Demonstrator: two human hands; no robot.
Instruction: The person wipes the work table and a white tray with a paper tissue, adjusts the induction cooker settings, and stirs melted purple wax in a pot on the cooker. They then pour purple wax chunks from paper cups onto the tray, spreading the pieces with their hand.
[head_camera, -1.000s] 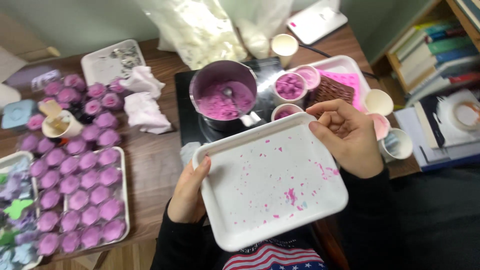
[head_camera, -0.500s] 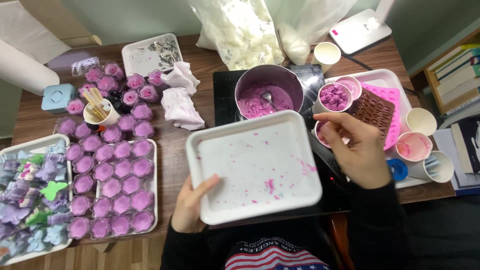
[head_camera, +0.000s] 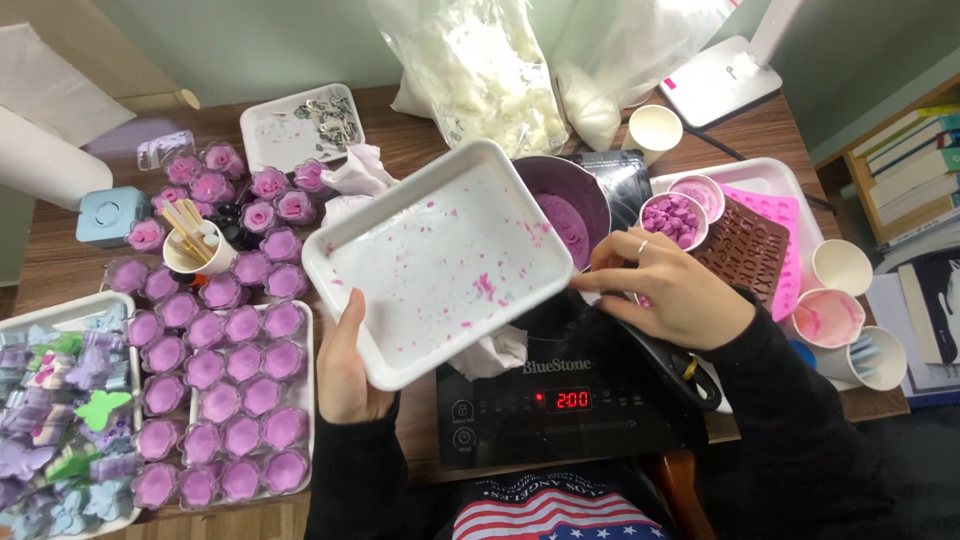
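A white rectangular tray (head_camera: 450, 262), speckled with pink flecks, is being held tilted above the surface (head_camera: 400, 135), between the rows of purple flower-shaped casts (head_camera: 225, 380) on the left and the purple pot (head_camera: 570, 205) on the black induction cooker (head_camera: 560, 400). It is being gripped at its near left edge by the left hand (head_camera: 350, 365), thumb over the rim and fingers closed beneath. The right hand (head_camera: 665, 290) is being kept at the tray's right edge, fingers curled and touching the rim; whether anything small is being pinched there cannot be told.

For this step to be done well, the tray is best being supported from both sides, so that the weight is not being carried by one thumb alone. The tilt should be kept shallow and steady, since the loose flecks could be shed onto the casts or into the pot of purple melt. The cup of wooden sticks (head_camera: 195, 245) and the crumpled tissue (head_camera: 490, 352) are lying close beneath and should be cleared with care.
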